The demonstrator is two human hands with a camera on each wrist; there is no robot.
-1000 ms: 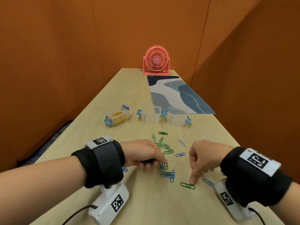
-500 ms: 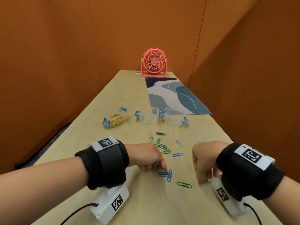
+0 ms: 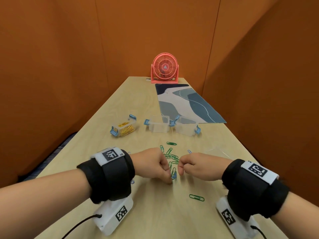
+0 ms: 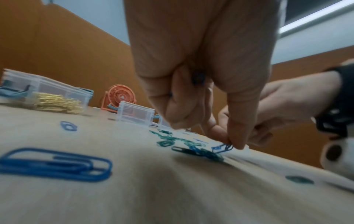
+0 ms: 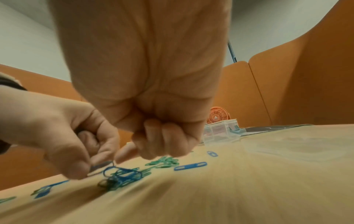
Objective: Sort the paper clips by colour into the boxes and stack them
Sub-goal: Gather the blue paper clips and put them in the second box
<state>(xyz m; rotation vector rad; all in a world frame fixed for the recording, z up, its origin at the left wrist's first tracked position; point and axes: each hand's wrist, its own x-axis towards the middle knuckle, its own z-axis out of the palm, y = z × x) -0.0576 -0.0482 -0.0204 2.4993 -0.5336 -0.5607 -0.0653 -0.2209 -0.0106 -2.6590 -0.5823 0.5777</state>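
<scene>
Green paper clips (image 3: 170, 156) and blue paper clips (image 3: 174, 175) lie loose mid-table. My left hand (image 3: 169, 179) pinches a blue paper clip (image 4: 222, 147) at the edge of the tangle, and more blue shows inside its curled fingers (image 4: 198, 77). My right hand (image 3: 181, 171) hovers just right of it as a fist (image 5: 164, 139); nothing shows inside. One green clip (image 3: 196, 197) lies alone nearer me. Behind stand a box of gold clips (image 3: 123, 129) and two empty clear boxes (image 3: 158, 125), (image 3: 186, 128), all open.
A pink desk fan (image 3: 164, 68) stands at the table's far end, with a patterned mat (image 3: 186, 102) in front of it. Orange partition walls close in both sides. A blue clip (image 4: 53, 164) lies under my left wrist, another (image 3: 189, 151) beyond my right hand.
My right hand left the lone green clip, dipped at the table's right side, then curled and moved left next to my left hand. My left hand shifted slightly nearer and pinched a blue clip.
</scene>
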